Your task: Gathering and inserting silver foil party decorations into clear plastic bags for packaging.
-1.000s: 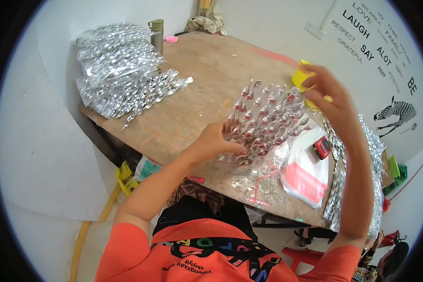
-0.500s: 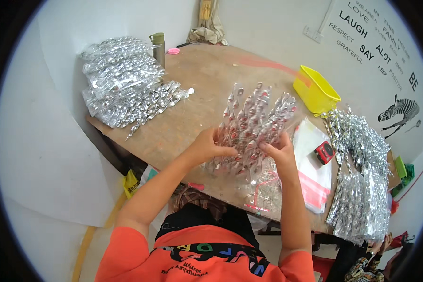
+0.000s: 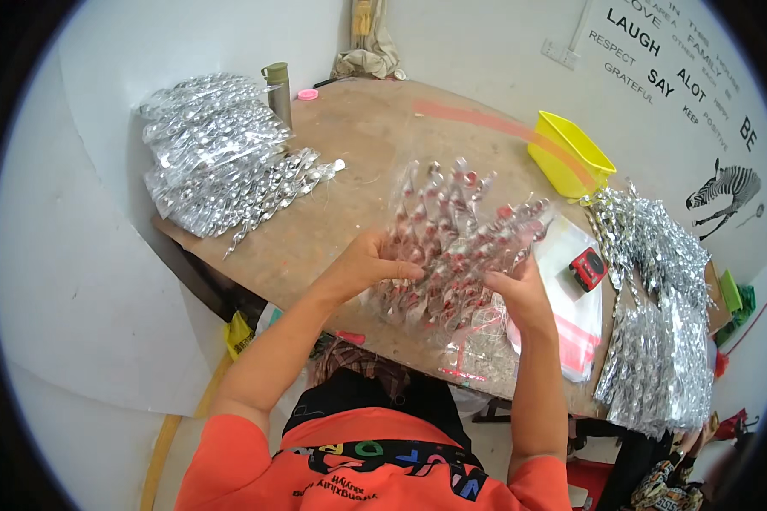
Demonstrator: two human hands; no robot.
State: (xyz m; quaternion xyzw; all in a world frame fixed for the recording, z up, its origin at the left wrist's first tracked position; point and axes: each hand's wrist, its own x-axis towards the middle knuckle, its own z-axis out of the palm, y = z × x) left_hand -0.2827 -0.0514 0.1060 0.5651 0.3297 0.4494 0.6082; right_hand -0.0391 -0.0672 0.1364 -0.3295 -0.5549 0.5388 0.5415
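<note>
Between my hands is a clear plastic bag of twisted silver foil spirals [image 3: 443, 230], with reddish reflections on the foil. My left hand [image 3: 371, 268] grips its left side, thumb lying across the front. My right hand [image 3: 522, 289] holds the opposite side, thumb on the plastic and fingers mostly hidden behind. The bag is raised over the near part of the table, its spirals fanned upward and somewhat blurred. Just right of it, under my right hand, lies a stack of flat clear bags [image 3: 575, 319] with a pink band.
Bagged silver spirals [image 3: 217, 145] are piled at the table's left, near a green-capped bottle [image 3: 278, 92] and a pink lid [image 3: 308, 94]. To the right are a yellow basket [image 3: 562, 153], a red-and-black box-shaped device [image 3: 588, 269] and a heap of loose silver spirals [image 3: 660, 315]. Another person sits at lower right.
The bag's right-hand spirals have tilted further right, and the bundle has spread wider. My right hand has moved slightly right and down; both hands keep their hold. The view has shifted slightly.
</note>
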